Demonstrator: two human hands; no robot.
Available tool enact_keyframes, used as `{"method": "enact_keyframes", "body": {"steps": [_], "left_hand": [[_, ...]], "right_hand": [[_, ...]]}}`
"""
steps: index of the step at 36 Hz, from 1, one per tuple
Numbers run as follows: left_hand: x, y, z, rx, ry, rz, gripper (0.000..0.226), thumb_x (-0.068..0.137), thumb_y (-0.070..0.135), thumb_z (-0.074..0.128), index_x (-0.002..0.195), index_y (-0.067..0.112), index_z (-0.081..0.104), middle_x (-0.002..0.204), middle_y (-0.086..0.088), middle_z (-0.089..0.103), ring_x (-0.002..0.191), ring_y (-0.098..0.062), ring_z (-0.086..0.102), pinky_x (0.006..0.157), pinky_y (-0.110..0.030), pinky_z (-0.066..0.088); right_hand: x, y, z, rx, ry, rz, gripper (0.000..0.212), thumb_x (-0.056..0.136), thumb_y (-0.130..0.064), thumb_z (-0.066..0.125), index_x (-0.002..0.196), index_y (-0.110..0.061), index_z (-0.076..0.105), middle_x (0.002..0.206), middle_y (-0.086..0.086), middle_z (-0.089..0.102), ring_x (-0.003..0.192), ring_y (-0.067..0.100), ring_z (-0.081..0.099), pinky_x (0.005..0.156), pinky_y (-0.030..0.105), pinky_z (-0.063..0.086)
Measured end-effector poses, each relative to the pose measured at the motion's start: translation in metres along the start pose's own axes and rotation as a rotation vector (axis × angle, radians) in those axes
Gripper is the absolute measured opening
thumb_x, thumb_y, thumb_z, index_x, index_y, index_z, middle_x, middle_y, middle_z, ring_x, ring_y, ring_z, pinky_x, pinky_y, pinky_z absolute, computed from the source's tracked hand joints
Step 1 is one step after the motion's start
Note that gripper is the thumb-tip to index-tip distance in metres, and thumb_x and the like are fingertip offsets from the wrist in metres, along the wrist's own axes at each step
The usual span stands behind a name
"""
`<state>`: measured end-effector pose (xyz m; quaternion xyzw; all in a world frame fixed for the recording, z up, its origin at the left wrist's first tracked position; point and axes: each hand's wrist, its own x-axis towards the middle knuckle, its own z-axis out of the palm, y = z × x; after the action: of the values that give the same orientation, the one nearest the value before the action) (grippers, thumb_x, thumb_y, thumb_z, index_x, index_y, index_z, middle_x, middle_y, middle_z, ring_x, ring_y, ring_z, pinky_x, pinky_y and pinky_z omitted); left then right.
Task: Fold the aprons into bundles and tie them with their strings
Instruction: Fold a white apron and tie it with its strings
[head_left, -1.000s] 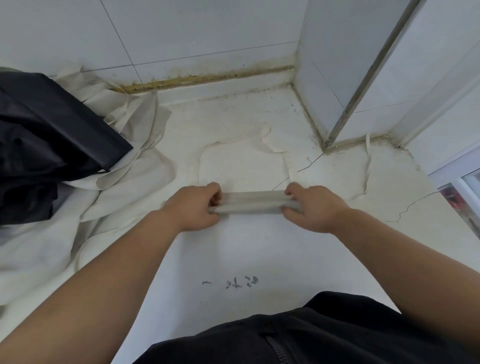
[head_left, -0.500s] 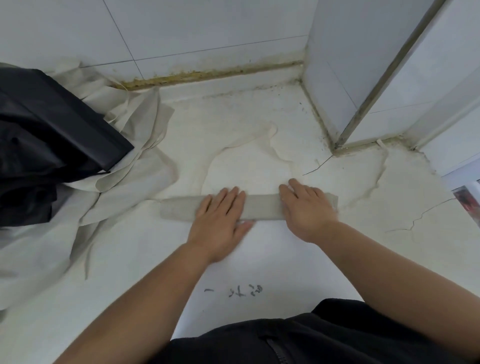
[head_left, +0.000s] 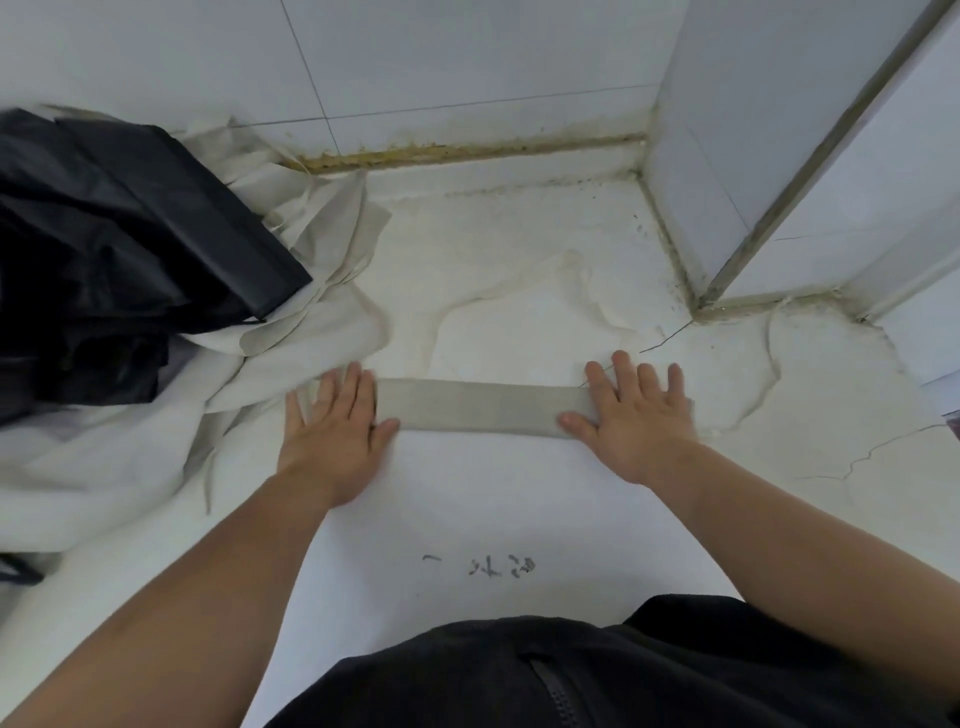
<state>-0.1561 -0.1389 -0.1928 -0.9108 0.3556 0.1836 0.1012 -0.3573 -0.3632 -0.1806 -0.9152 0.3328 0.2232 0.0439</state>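
A beige apron folded into a long narrow strip (head_left: 483, 410) lies flat across the white surface (head_left: 467, 499). My left hand (head_left: 335, 426) presses its left end with straight, spread fingers. My right hand (head_left: 631, 415) lies flat on its right end, fingers straight. Thin apron strings (head_left: 519, 291) trail in loops on the surface beyond the strip, one more string (head_left: 769, 364) curving at the right.
A heap of loose beige aprons (head_left: 156, 441) lies at the left with a black fabric pile (head_left: 114, 249) on top. Tiled walls (head_left: 467, 73) close the back, and a wall corner (head_left: 727, 218) juts in at the right. Dark handwriting (head_left: 493, 566) marks the surface near me.
One second ago both hands gripped the strip close together at its middle. They have flattened out and slid apart to the two ends, smoothing the strip.
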Motion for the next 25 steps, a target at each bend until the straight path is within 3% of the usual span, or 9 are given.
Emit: {"method": "enact_keyframes", "body": {"steps": [3,5,7,12,14,16,19,22,25], "left_hand": [[-0.006,0.012,-0.004,-0.1,0.206,-0.027,0.066,0.099,0.049,0.018,0.153,0.016,0.0,0.16,-0.004,-0.009,0.146,-0.025,-0.01,0.117,-0.048,-0.005],[-0.013,0.026,-0.009,-0.369,0.436,-0.091,0.067,0.097,0.039,0.041,0.152,0.012,0.015,0.157,-0.014,0.012,0.142,-0.033,0.012,0.114,-0.047,0.012],[-0.018,0.044,-0.015,-0.643,0.555,-0.211,0.07,0.091,0.026,0.056,0.149,0.006,0.022,0.149,-0.021,0.022,0.132,-0.037,0.024,0.108,-0.044,0.023],[-0.008,0.079,-0.03,-1.264,0.319,-0.84,0.09,0.081,0.032,0.072,0.147,0.006,0.017,0.148,-0.018,0.02,0.128,-0.037,0.035,0.104,-0.042,0.034],[-0.003,0.085,-0.034,-1.397,0.277,-0.959,0.096,0.078,0.035,0.075,0.147,0.008,0.015,0.148,-0.016,0.022,0.126,-0.035,0.041,0.099,-0.04,0.038],[0.001,0.088,-0.039,-1.511,0.251,-1.001,0.099,0.076,0.037,0.078,0.147,0.011,0.014,0.147,-0.014,0.025,0.125,-0.032,0.042,0.095,-0.036,0.037],[0.005,0.089,-0.039,-1.568,0.219,-1.064,0.089,0.073,0.042,0.079,0.138,0.008,0.028,0.137,-0.012,0.041,0.117,-0.027,0.047,0.093,-0.033,0.037],[0.007,0.091,-0.032,-1.705,0.295,-0.925,0.063,0.076,0.028,0.078,0.124,0.006,0.044,0.113,-0.003,0.055,0.096,-0.021,0.053,0.081,-0.026,0.04],[0.006,0.09,-0.027,-1.67,0.421,-0.736,0.045,0.075,0.014,0.076,0.114,0.011,0.054,0.098,0.005,0.061,0.095,-0.02,0.06,0.076,-0.022,0.045]], "right_hand": [[-0.001,-0.008,-0.008,-0.036,0.078,-0.027,0.064,0.097,-0.056,0.017,0.15,-0.027,-0.005,0.157,0.007,-0.007,0.142,0.03,0.007,0.113,0.048,0.006],[-0.002,-0.013,-0.011,-0.021,0.133,-0.109,0.055,0.1,-0.046,0.023,0.149,-0.031,0.002,0.154,0.009,0.005,0.134,0.029,0.024,0.106,0.04,0.021],[-0.003,-0.016,-0.012,0.066,0.119,-0.15,0.046,0.101,-0.038,0.029,0.146,-0.034,0.015,0.148,0.008,0.016,0.124,0.028,0.037,0.1,0.038,0.031],[-0.002,-0.017,-0.012,0.246,0.038,-0.156,0.039,0.101,-0.026,0.034,0.139,-0.035,0.033,0.128,0.005,0.032,0.111,0.027,0.048,0.088,0.04,0.047],[0.0,-0.015,-0.013,0.278,0.025,-0.16,0.04,0.101,-0.027,0.034,0.14,-0.036,0.034,0.128,0.004,0.033,0.112,0.025,0.047,0.089,0.039,0.046],[0.002,-0.014,-0.014,0.309,0.006,-0.161,0.039,0.102,-0.029,0.034,0.14,-0.036,0.035,0.128,0.003,0.034,0.114,0.023,0.047,0.09,0.039,0.046],[0.006,-0.012,-0.013,0.348,-0.019,-0.162,0.039,0.102,-0.031,0.034,0.141,-0.036,0.035,0.128,0.002,0.036,0.115,0.024,0.048,0.092,0.041,0.046],[0.009,-0.01,-0.012,0.351,-0.029,-0.168,0.039,0.101,-0.031,0.034,0.14,-0.036,0.036,0.127,0.002,0.036,0.114,0.024,0.049,0.093,0.042,0.046],[0.011,-0.009,-0.011,0.355,-0.028,-0.18,0.039,0.101,-0.031,0.035,0.14,-0.035,0.036,0.128,0.002,0.036,0.114,0.024,0.048,0.094,0.042,0.045]]}}
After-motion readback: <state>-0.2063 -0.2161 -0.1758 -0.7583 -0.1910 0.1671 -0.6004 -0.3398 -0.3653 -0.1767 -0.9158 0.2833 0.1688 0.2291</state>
